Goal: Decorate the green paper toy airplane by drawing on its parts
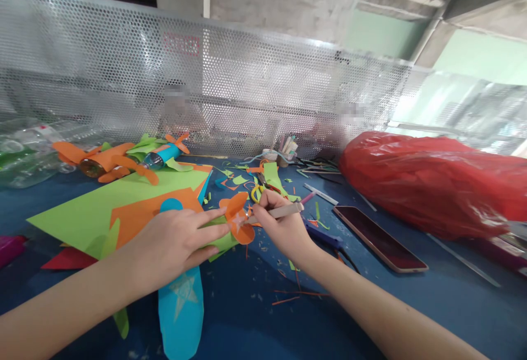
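My right hand [280,223] pinches a whitish-grey pen [284,211], its tip at the centre of an orange paper propeller [242,234]. A pale star shape shows at that centre. The propeller sits on the end of a model plane with a green paper body [224,243]. Across this body lies my left hand [181,239], its fingers reaching to the propeller and holding the plane; its thumb is hidden. A blue paper wing [181,310] with a silvery star sticks out below the left hand, its other tip showing above. Yellow-handled scissors [257,192] lie just behind my right hand.
Green paper sheets [74,217] lie at left, near finished-looking bottle planes [109,159] and clear plastic bottles [24,157]. A phone [379,239], a blue glue gun [323,235] and a red plastic bag [420,179] are at right. Paper scraps litter the blue table [255,327].
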### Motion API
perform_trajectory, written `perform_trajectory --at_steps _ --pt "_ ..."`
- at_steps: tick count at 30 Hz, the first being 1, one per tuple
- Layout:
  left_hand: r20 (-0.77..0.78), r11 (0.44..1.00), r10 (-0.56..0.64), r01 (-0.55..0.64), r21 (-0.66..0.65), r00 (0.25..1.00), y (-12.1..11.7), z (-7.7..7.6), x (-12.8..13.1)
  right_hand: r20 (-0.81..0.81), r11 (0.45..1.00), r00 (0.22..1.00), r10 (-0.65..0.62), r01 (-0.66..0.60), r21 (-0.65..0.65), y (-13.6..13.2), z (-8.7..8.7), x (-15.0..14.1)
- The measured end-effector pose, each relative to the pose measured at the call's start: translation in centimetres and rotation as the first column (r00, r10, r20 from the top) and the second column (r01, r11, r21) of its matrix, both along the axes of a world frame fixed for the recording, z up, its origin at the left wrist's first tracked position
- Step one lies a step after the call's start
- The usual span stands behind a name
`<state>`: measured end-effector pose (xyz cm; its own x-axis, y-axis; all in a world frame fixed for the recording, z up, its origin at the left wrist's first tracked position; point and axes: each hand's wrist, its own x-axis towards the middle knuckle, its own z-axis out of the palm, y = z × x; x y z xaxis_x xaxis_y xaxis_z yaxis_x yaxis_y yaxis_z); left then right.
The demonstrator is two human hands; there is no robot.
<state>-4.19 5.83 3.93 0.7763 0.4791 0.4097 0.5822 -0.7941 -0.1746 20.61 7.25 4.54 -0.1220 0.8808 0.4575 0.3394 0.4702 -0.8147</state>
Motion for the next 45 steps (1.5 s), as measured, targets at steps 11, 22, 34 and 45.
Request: perform_trajectory --at_steps 11,22,34,45 --pt "-0.035 1.0 -0.005 0.005 -0.003 0.999 0.15 0.3 -0.07 -0.001 1.0 1.0 0.013 -0.013 -0.003 -0.02 0.13 -0.01" --pt "-0.046 0.999 -0.008 0.01 0.035 0.999 0.08 0.38 0.02 -0.01 1.0 1.0 0.018 -0.018 -0.022 -0.17 0.11 -0.1" --pt "-0.013 1.0 -0.015 0.015 0.024 1.0 0.13 0.15 -0.06 0.019 0.999 1.0 -0.025 0.024 0.038 0.06 0.38 -0.04" --pt "-0.012 0.999 0.003 -0.002 0.04 1.0 0.13 -0.18 0.04 0.034 0.999 0.999 -0.002 0.001 0.033 0.22 0.14 0.09"
